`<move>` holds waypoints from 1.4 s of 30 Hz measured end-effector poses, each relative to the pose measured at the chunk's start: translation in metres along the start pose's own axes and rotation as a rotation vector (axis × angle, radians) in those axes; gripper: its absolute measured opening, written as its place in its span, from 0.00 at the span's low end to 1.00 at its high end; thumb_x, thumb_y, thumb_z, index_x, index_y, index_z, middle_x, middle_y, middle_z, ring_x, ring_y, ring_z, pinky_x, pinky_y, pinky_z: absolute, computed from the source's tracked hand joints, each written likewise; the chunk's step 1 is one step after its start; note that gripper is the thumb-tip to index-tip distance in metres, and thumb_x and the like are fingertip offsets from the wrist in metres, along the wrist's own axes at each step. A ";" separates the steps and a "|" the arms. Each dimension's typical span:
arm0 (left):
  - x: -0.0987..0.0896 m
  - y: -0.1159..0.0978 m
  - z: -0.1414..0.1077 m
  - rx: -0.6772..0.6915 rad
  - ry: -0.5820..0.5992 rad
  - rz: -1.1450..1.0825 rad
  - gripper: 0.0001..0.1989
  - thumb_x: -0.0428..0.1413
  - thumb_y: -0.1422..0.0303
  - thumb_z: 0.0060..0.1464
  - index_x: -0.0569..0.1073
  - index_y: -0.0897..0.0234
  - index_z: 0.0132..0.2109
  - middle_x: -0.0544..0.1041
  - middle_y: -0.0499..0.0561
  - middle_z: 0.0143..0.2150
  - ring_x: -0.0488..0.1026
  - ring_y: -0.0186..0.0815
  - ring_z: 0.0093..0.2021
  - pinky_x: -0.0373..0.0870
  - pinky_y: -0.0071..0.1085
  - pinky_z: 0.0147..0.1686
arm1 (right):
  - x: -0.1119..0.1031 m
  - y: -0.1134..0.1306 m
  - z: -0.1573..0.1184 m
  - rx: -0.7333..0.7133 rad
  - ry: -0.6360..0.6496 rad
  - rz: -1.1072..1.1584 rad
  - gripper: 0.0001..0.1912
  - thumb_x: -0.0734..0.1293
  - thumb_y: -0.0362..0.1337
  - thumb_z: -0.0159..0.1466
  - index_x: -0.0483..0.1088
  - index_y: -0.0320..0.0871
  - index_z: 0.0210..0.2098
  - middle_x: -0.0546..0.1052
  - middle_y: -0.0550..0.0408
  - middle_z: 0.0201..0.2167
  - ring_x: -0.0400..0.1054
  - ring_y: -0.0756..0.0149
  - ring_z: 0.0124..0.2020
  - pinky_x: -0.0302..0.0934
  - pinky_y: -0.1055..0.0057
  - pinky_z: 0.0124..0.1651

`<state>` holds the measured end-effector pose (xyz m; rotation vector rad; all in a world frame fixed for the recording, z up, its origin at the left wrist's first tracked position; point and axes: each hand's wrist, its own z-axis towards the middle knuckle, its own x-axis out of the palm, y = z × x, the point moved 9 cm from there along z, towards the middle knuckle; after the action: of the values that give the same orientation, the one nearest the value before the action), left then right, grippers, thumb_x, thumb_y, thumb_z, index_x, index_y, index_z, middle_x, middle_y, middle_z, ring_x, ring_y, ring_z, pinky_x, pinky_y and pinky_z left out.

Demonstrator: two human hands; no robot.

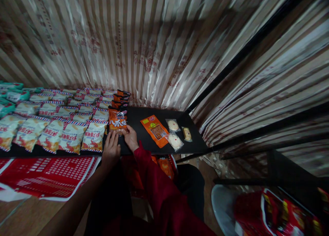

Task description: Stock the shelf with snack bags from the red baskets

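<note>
An orange snack bag (117, 119) with white lettering stands at the front of a short row of orange bags (120, 98) on a black shelf (135, 121). My right hand (130, 137), in a dark red sleeve, grips the bag's lower right corner with bent fingers. At the bag's lower edge, my left hand (111, 148) lies with its fingers stretched forward, touching or very close to it; the exact contact is hard to see. Just left of it are rows of white shrimp snack bags (94, 136) with striped edges.
Right on the shelf lie a flat orange packet (155, 131), two round wrapped biscuits (175, 141) and a small yellow wrapped piece (187, 134). Below are a red basket (48, 174) and more orange bags (166, 165). Black frame bars (239, 59) and a striped curtain (154, 51) border the shelf.
</note>
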<state>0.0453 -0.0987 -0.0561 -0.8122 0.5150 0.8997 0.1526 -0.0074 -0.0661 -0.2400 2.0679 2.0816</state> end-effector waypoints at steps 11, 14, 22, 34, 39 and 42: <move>-0.016 -0.009 0.007 -0.003 -0.043 0.016 0.22 0.45 0.70 0.57 0.65 0.71 0.58 0.62 0.64 0.63 0.51 0.51 0.66 0.59 0.54 0.59 | -0.001 -0.004 0.002 -0.029 -0.045 -0.093 0.17 0.67 0.36 0.56 0.72 0.47 0.46 0.75 0.55 0.39 0.69 0.65 0.40 0.63 0.70 0.47; -0.016 -0.009 0.008 -0.013 -0.048 0.024 0.21 0.45 0.70 0.57 0.66 0.70 0.57 0.63 0.63 0.63 0.51 0.51 0.66 0.60 0.54 0.59 | -0.002 -0.003 0.003 -0.034 -0.044 -0.127 0.17 0.67 0.36 0.57 0.73 0.46 0.46 0.74 0.54 0.39 0.69 0.64 0.39 0.63 0.70 0.46; -0.016 -0.009 0.007 -0.006 -0.042 0.027 0.21 0.45 0.69 0.57 0.66 0.70 0.57 0.62 0.63 0.63 0.52 0.50 0.66 0.59 0.53 0.59 | -0.004 -0.002 -0.001 -0.010 -0.040 -0.083 0.20 0.67 0.36 0.56 0.70 0.45 0.50 0.74 0.53 0.41 0.69 0.65 0.41 0.63 0.69 0.48; -0.015 -0.010 0.010 0.062 -0.071 0.072 0.21 0.46 0.72 0.57 0.67 0.73 0.56 0.62 0.65 0.63 0.53 0.50 0.66 0.60 0.51 0.59 | -0.008 0.000 -0.008 -0.033 -0.059 -0.154 0.18 0.67 0.34 0.57 0.71 0.47 0.48 0.74 0.54 0.40 0.70 0.67 0.38 0.65 0.71 0.45; -0.015 -0.011 0.008 0.063 -0.073 0.062 0.21 0.46 0.73 0.56 0.67 0.71 0.56 0.60 0.63 0.65 0.52 0.51 0.66 0.61 0.51 0.59 | -0.011 0.005 -0.010 -0.066 -0.065 -0.121 0.19 0.67 0.35 0.57 0.72 0.45 0.48 0.74 0.53 0.39 0.71 0.66 0.39 0.66 0.72 0.44; -0.015 -0.009 0.008 0.075 -0.067 0.051 0.21 0.46 0.73 0.56 0.66 0.70 0.57 0.58 0.62 0.66 0.52 0.51 0.66 0.61 0.52 0.59 | -0.011 0.005 -0.011 -0.070 -0.063 -0.112 0.18 0.67 0.36 0.57 0.72 0.44 0.48 0.74 0.52 0.40 0.71 0.67 0.39 0.67 0.72 0.44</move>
<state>0.0456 -0.1031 -0.0373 -0.7016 0.5097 0.9457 0.1622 -0.0184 -0.0589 -0.2900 1.9029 2.0693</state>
